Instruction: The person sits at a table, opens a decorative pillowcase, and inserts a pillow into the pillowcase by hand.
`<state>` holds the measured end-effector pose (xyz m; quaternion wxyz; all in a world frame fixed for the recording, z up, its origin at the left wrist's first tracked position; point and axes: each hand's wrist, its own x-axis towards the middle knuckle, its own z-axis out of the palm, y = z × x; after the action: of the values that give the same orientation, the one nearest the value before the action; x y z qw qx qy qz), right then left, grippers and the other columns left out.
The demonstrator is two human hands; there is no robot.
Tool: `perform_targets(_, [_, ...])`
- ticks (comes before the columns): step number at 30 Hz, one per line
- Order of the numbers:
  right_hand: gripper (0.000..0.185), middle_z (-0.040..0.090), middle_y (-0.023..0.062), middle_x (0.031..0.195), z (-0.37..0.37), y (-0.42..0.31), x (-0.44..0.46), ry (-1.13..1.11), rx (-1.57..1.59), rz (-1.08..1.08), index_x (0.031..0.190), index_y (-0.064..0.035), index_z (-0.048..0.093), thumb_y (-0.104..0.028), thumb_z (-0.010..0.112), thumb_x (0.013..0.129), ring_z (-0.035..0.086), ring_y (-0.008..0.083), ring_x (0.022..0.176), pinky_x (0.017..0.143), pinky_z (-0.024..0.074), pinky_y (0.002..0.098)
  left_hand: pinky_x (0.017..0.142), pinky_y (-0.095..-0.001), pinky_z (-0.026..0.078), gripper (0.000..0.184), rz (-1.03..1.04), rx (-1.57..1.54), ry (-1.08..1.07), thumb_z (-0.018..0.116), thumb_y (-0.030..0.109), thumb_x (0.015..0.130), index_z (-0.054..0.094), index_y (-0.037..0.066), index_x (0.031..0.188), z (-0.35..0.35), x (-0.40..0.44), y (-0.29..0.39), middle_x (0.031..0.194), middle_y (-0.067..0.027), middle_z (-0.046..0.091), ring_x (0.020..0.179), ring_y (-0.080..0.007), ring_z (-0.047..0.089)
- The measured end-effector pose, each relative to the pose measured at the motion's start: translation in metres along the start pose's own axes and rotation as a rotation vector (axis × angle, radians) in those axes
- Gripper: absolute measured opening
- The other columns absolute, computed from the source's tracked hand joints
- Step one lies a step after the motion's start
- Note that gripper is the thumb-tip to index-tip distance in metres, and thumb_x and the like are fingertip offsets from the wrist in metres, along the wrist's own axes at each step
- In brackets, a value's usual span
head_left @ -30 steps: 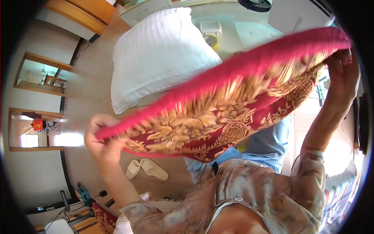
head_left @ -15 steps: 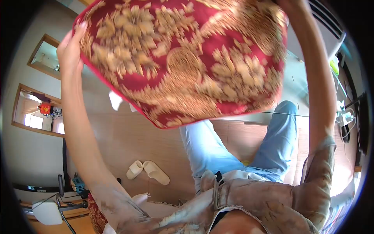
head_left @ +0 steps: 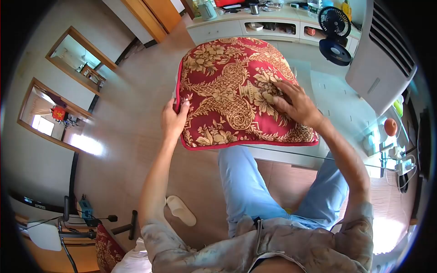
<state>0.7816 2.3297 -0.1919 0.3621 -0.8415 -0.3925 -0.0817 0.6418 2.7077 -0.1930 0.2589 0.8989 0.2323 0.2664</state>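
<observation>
A red cushion (head_left: 236, 91) with gold floral patterns and a red piped edge lies over a glass table (head_left: 327, 100), its front edge above my knees. My left hand (head_left: 175, 119) grips the cushion's left edge, thumb on top and fingers around the side. On the right part of the cushion, my right hand (head_left: 296, 103) rests palm down with its fingers spread. A sliver of white shows behind the cushion's left edge. Whatever lies under the cushion is hidden.
Behind the table is a white cabinet (head_left: 218, 32) with items on it. A black fan (head_left: 335, 36) and a white appliance (head_left: 382, 59) stand at the right. A power strip (head_left: 403, 166) is at the right edge. One cream slipper (head_left: 181, 210) shows on the floor.
The cushion has come down from its raised position onto the table. My right hand has let go of its edge and now lies on its top; my left hand still grips the left edge.
</observation>
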Motion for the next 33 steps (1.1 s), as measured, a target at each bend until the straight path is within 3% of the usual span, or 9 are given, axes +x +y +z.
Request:
perform_targets(3, [0.085,0.039,0.0214,0.146,0.007,-0.010,-0.035,-0.023,-0.127,0.012,0.144,-0.0112,0.041,-0.064,0.063,0.081,0.033,0.0455,0.135,0.109,0.0280,0.0603,0.086,-0.0371,0.051,0.057,-0.080,-0.128,0.052,0.073,0.030,0.084,0.056,-0.005,0.126,-0.003,-0.023,-0.015,0.113,-0.0218,0.064,0.098,-0.0268,0.064])
perform_targets(6, [0.095,0.031,0.0207,0.151,0.008,-0.028,-0.058,-0.096,-0.210,-0.039,0.149,-0.0155,0.033,-0.065,0.068,0.076,0.029,0.0485,0.136,0.107,0.0256,0.0660,0.074,-0.0266,0.052,0.027,-0.253,-0.646,-0.114,0.063,0.016,0.093,0.062,-0.005,0.110,-0.013,-0.043,0.004,0.098,-0.0093,0.068,0.082,-0.0115,0.063])
perform_targets(10, [0.115,0.026,0.0151,0.154,0.010,-0.019,-0.075,-0.152,-0.328,-0.061,0.152,-0.0215,0.025,-0.036,0.089,0.058,0.029,0.0395,0.138,0.109,0.0279,0.0592,0.074,-0.0275,0.053,0.024,-0.387,-0.803,-0.198,0.063,0.014,0.092,0.063,-0.004,0.108,-0.019,-0.033,-0.010,0.097,-0.0100,0.069,0.082,-0.0135,0.065])
perform_targets(15, [0.103,0.032,0.0145,0.151,-0.003,-0.006,-0.095,-0.104,-0.322,0.066,0.149,-0.0149,0.032,-0.027,0.085,0.062,0.031,0.0367,0.138,0.109,0.0301,0.0508,0.096,-0.0415,0.049,0.043,-0.497,-1.259,-0.207,0.063,0.027,0.093,0.054,0.002,0.127,-0.020,-0.027,0.000,0.127,-0.0101,0.061,0.113,-0.0243,0.059])
perform_targets(18, [0.062,0.058,0.0125,0.126,0.001,0.017,-0.114,0.073,-0.305,-0.035,0.130,-0.0116,0.054,-0.008,0.069,0.070,0.053,0.0320,0.117,0.096,0.0445,0.0446,0.104,-0.0443,0.044,0.048,-0.357,-1.289,-0.304,0.057,0.033,0.096,0.050,0.004,0.133,-0.033,-0.019,0.016,0.130,-0.0107,0.059,0.120,-0.0257,0.056])
perform_targets(22, [0.043,0.068,0.0140,0.098,-0.014,0.013,-0.109,0.217,0.075,-0.036,0.116,-0.0075,0.065,-0.001,0.064,0.074,0.063,0.0297,0.096,0.082,0.0533,0.0371,0.104,-0.0435,0.043,0.045,-0.341,-1.272,-0.417,0.057,0.029,0.096,0.050,0.002,0.132,-0.051,-0.009,0.028,0.130,-0.0111,0.059,0.119,-0.0254,0.056])
perform_targets(27, [0.029,0.069,0.0067,0.096,-0.041,0.024,-0.086,0.238,0.753,0.327,0.113,0.0031,0.064,-0.005,0.051,0.089,0.065,0.0114,0.084,0.080,0.0533,0.0272,0.104,-0.0405,0.042,0.049,-0.133,-1.270,-0.356,0.060,0.031,0.094,0.052,0.000,0.130,-0.071,-0.004,0.066,0.131,-0.0131,0.057,0.120,-0.0248,0.054])
perform_targets(31, [0.026,0.070,0.0079,0.099,-0.068,0.060,-0.076,0.457,0.967,0.358,0.111,0.0019,0.065,-0.011,0.053,0.091,0.067,0.0148,0.089,0.085,0.0527,0.0279,0.107,-0.0371,0.037,0.050,0.129,-1.200,-0.384,0.061,0.034,0.093,0.055,-0.002,0.128,-0.061,-0.001,0.103,0.130,-0.0120,0.056,0.123,-0.0215,0.050])
perform_targets(33, [0.027,0.070,0.0088,0.099,-0.085,0.084,-0.080,0.606,0.979,0.342,0.112,0.0023,0.065,-0.011,0.052,0.092,0.068,0.0156,0.089,0.086,0.0527,0.0279,0.107,-0.0344,0.034,0.044,0.366,-0.814,-0.238,0.062,0.032,0.094,0.062,-0.003,0.120,-0.049,0.001,0.124,0.132,-0.0093,0.053,0.127,-0.0194,0.046])
